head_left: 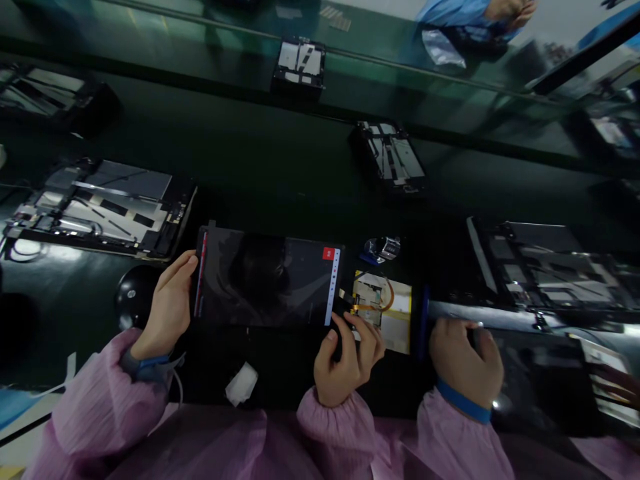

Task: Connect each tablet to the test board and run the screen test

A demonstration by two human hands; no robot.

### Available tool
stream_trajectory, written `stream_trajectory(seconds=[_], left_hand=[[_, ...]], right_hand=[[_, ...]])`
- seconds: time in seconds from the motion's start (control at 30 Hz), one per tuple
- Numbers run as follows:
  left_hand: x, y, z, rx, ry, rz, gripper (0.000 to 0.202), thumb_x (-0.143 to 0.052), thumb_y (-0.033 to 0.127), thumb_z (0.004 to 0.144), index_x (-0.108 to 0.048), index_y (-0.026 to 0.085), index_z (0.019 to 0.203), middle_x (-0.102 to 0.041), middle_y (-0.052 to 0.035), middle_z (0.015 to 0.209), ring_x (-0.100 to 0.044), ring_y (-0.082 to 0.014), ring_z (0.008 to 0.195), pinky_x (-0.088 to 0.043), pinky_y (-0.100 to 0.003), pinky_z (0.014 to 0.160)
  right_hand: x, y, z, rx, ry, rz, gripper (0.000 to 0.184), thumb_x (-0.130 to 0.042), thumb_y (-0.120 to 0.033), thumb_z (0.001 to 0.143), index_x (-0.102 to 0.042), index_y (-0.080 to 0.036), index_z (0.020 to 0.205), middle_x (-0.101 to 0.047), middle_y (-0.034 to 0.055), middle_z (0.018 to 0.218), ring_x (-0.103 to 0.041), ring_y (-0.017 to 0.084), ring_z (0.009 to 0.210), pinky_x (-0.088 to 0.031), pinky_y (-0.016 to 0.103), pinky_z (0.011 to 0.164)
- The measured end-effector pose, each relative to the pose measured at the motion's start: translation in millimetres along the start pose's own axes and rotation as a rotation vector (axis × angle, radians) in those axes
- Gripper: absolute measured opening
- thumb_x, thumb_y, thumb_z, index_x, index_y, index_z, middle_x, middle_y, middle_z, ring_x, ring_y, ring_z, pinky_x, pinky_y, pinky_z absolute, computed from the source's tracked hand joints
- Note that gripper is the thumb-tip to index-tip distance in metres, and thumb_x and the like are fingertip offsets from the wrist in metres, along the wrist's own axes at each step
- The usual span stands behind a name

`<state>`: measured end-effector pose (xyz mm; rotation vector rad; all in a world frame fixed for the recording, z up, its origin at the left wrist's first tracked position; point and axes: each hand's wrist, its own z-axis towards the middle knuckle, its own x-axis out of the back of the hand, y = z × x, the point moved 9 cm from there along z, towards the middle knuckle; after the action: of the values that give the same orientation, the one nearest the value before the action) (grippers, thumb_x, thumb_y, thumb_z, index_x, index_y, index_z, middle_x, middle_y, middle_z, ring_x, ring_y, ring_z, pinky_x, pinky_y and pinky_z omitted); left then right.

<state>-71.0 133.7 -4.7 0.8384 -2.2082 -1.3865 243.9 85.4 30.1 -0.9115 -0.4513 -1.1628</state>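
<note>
A tablet screen (270,280) lies face up before me, mostly dark, with a red square and a pale strip of icons along its right side. My left hand (170,303) grips its left edge, thumb along the border. At the lower right corner of the screen my right hand (347,353) has its fingers curled; what sits between the fingertips is hidden. Just beyond them, an orange ribbon cable (387,297) loops over a small board assembly (397,330) with white and yellow parts. A blue wristband (153,361) circles my left wrist.
A crumpled white piece (243,385) lies near the front edge. A black round object (135,293) stands by my left hand. Opened tablet units (115,207) sit left, behind (393,157) and right. A co-worker's hand (465,363) works close on my right; another person's hands (510,10) show across the bench.
</note>
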Motion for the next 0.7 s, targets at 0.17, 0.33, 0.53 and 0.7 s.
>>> stream_trajectory(seconds=[0.17, 0.33, 0.53, 0.7], left_hand=[[-0.5, -3.4, 2.3, -0.015, -0.061, 0.046, 0.013, -0.056, 0.027, 0.084, -0.066, 0.025, 0.092, -0.074, 0.0077, 0.090, -0.056, -0.0213, 0.116, -0.053, -0.024, 0.068], [-4.1, 7.4, -4.6, -0.001, -0.032, 0.084, 0.014, -0.054, 0.022, 0.083, -0.067, 0.024, 0.081, -0.074, 0.0078, 0.089, -0.051, -0.0206, 0.121, -0.053, -0.020, 0.073], [-5.2, 0.5, -0.2, -0.010, -0.095, 0.006, 0.012, -0.058, 0.026, 0.082, -0.068, 0.022, 0.088, -0.073, 0.0068, 0.087, -0.056, -0.0203, 0.116, -0.052, -0.021, 0.070], [6.2, -18.3, 15.4, -0.019, -0.025, -0.143, 0.026, -0.075, 0.028, 0.065, -0.070, 0.019, 0.089, -0.072, 0.0012, 0.081, -0.068, -0.0160, 0.084, -0.052, -0.017, 0.060]], right_hand=[[2.0, 6.7, 0.0, -0.053, 0.002, 0.129, 0.029, -0.044, -0.033, 0.090, -0.067, -0.025, 0.105, -0.059, 0.0150, 0.110, -0.052, 0.036, 0.113, -0.044, 0.060, 0.089], [3.6, 10.1, -6.2, -0.086, 0.039, 0.147, 0.029, -0.045, -0.038, 0.088, -0.072, -0.032, 0.099, -0.064, 0.0093, 0.103, -0.055, 0.035, 0.111, -0.046, 0.057, 0.088], [10.2, 37.3, -1.7, -0.074, 0.039, 0.232, 0.040, -0.037, -0.047, 0.089, -0.075, -0.036, 0.080, -0.069, 0.0077, 0.094, -0.058, 0.034, 0.109, -0.047, 0.053, 0.073], [47.5, 143.9, 61.0, -0.072, 0.024, 0.288, 0.059, -0.020, -0.045, 0.094, -0.075, -0.030, 0.078, -0.066, 0.0130, 0.087, -0.060, 0.032, 0.103, -0.047, 0.054, 0.072]])
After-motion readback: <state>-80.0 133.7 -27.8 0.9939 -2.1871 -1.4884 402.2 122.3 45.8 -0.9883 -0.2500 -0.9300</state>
